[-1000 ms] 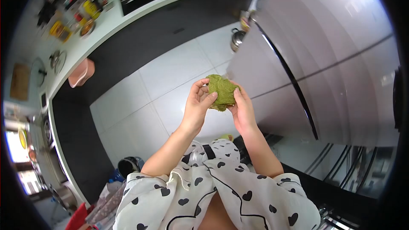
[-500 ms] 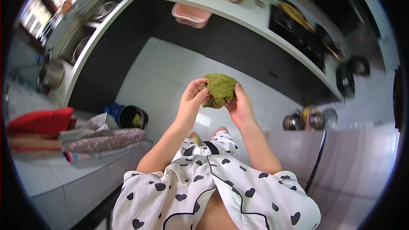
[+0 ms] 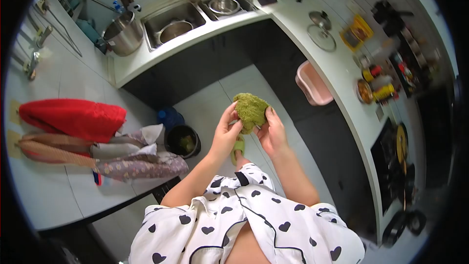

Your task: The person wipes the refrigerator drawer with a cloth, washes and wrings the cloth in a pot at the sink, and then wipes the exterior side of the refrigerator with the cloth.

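A bunched green cloth with a rough, fuzzy surface is held up in front of my body, above the floor. On its left edge, the fingers and thumb of my left hand are closed. My right hand grips the opposite edge, thumb on top and the other fingers underneath. Parts of the fingers are hidden behind the cloth.
Ahead is a double sink with a steel pot beside it. A pink basin hangs at the right counter. To the left are a black bin and hanging cloths, including a red towel.
My view has turned left, bringing the sink to the front and the basin to the right. The green cloth stays between both hands.
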Available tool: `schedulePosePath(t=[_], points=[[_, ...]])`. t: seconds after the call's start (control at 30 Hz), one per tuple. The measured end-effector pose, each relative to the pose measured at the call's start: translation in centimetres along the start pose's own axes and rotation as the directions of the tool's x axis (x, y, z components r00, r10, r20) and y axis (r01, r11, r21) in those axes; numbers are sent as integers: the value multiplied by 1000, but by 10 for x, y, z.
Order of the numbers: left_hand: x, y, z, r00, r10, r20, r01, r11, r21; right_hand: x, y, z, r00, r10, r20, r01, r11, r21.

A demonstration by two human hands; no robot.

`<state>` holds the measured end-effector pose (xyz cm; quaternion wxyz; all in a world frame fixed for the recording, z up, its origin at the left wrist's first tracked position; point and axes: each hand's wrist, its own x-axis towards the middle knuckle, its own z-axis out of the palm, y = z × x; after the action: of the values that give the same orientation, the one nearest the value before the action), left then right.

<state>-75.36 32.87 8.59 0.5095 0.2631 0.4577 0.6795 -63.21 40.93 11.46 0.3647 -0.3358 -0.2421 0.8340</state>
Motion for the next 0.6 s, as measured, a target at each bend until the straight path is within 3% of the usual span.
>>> schedulePosePath(t=[0.1,0.13,0.23,0.47,0.6], points=[[53,1,-9,995,86,-41,-80,989,126,59,-16,15,997,35,71,-35,999,-7],[67,11,-12,992,121,-47,-104,959,265,79,-19,21,993,41,108,-39,999,-16],[110,4,-38,977,86,-195,-34,966,257,133,-22,44,982,92,163,-86,995,-43],[180,16,-110,881,97,-462,-71,995,73,244,11,116,914,301,272,-257,948,-186],[234,35,-170,881,112,-460,-102,994,46,315,28,149,907,303,292,-227,937,-267]])
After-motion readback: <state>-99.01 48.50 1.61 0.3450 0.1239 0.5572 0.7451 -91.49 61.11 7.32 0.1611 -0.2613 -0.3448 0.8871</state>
